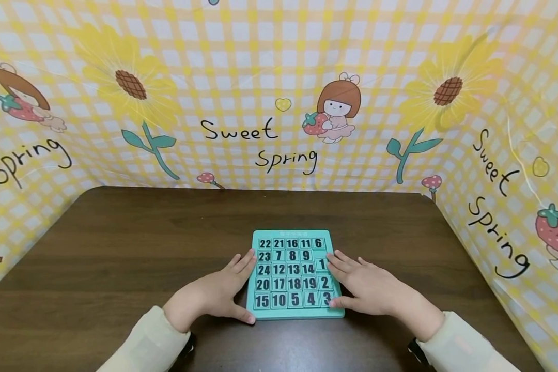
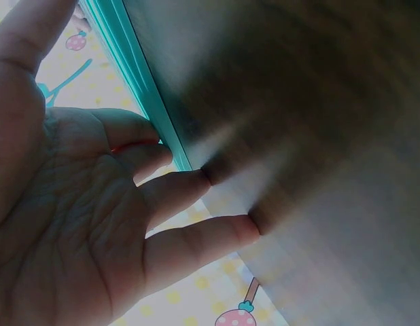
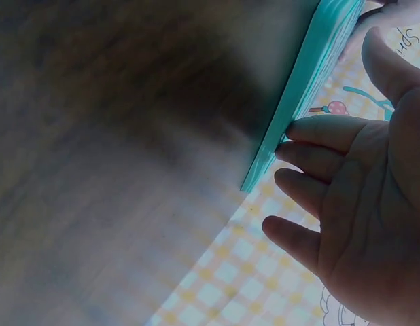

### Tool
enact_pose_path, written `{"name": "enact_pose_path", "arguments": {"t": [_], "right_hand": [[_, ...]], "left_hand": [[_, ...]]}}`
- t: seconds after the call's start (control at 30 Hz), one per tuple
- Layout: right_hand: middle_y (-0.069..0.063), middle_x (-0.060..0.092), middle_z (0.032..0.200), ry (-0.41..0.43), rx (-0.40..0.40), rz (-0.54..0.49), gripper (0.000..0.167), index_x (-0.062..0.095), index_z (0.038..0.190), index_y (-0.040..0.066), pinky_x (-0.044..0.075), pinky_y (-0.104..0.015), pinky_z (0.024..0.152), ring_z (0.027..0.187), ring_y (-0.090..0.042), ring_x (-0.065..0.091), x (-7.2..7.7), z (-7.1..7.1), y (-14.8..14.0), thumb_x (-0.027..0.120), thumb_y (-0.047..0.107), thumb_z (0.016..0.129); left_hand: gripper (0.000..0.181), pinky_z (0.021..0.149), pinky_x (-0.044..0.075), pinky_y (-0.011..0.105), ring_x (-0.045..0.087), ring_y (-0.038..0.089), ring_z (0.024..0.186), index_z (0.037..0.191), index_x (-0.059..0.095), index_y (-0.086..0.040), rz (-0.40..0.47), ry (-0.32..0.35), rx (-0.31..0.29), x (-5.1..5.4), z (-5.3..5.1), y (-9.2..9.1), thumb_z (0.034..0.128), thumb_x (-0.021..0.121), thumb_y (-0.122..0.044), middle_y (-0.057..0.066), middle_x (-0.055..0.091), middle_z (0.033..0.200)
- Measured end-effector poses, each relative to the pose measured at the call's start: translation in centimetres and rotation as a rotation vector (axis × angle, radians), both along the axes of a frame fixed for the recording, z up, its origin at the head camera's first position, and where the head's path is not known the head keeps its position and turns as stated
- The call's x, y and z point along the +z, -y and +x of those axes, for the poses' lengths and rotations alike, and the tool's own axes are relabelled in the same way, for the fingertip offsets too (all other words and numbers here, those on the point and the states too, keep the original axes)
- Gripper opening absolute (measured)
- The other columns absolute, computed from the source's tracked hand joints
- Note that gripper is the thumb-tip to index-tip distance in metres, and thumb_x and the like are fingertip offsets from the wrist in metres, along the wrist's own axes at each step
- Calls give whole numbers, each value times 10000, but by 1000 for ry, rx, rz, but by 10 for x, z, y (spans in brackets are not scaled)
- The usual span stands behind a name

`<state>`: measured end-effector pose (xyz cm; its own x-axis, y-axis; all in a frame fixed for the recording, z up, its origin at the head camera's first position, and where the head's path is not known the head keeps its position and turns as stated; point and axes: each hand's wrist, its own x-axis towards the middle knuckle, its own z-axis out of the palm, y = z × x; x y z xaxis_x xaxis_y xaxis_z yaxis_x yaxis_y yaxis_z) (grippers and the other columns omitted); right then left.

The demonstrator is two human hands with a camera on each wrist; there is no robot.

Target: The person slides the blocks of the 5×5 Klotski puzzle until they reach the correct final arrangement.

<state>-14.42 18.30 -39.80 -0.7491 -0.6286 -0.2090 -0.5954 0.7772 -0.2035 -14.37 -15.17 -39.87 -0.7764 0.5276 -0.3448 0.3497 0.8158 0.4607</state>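
The number sliding puzzle lies between the side edges of the tabletop, well apart from the far edge, and the left hand and right hand, each grip spread, touch its opposite sides, probably to keep it steady

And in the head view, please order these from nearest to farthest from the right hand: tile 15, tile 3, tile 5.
1. Tile 3: bottom row's right end, at the right hand.
2. Tile 5: middle of that row.
3. Tile 15: left end.
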Motion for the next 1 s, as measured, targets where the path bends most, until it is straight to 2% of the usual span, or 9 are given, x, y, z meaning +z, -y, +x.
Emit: {"name": "enact_pose_path", "arguments": {"t": [0.6,0.77,1.0], "right_hand": [[-124,204,1659,27,-43,4,842,302,1551,27,253,-627,1164,1551,-318,128,-5,-16,4,560,561,953],[-108,214,1658,39,-35,-11,841,313,1550,41,252,-629,1163,1551,-305,137,-5,-10,0,549,580,950],[-100,268,1642,27,24,-33,828,370,1530,49,290,-630,1142,1539,-305,189,-1,12,-7,490,631,953]], "left_hand": [[1228,1191,272,520,30,398,1546,1588,112,-12,-4,-1,6,0,0,0,732,834,-516,114,0,1686],[1226,1187,281,519,34,397,1546,1588,120,-12,-2,-1,5,-1,0,-1,730,833,-521,112,6,1687],[1226,1185,283,523,34,400,1545,1588,119,-12,-3,-3,6,-1,0,0,730,834,-520,112,5,1687]]}}
